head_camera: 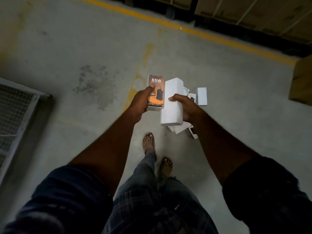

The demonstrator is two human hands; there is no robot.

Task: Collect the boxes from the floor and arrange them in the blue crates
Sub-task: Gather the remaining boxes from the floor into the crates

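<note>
L hand (141,103) clamped on dark printed box (156,88), thumb across its front, box held above the floor (84,48). R hand (187,108) grips tall white box (173,102) from its right side, thumb on the front. The 2 boxes sit side by side, nearly touching. Just beyond R hand: loose boxes (202,96) on floor, white + printed, partly hidden by white box & forearm. Mesh frame (15,105) left; yellow line (168,24) far; brown carton (302,81) far right. Legible: "65W" on dark box; other print too blurred.

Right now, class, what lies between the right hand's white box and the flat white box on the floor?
Two small printed boxes on the floor, partly hidden by the right hand, seen in the head view.
</note>
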